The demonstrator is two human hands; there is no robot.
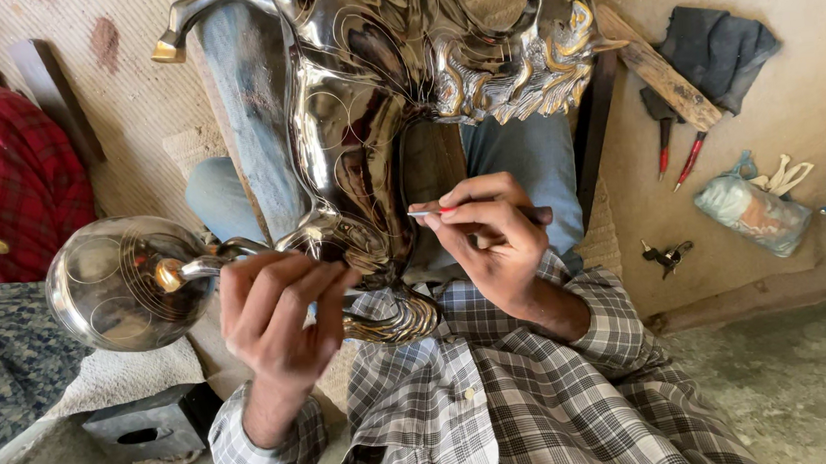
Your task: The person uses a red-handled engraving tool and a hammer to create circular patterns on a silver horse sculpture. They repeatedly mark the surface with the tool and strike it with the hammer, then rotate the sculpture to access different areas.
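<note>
Roughly left to right: round metal vessel [122, 283] at far left, engraved circles on it. Left hand [279, 312] fingers curled loosely against the polished metal horse figure [358, 121], steadying its lower part, not clamped around it. Figure lies across the lap, between both hands, top cut off by frame. Right hand [490, 242] pinched shut on a thin engraving tool [436, 211], tip touching the metal. Tool's rear end hidden behind fingers. Red-handled tools [676, 154] lie well apart, right.
</note>
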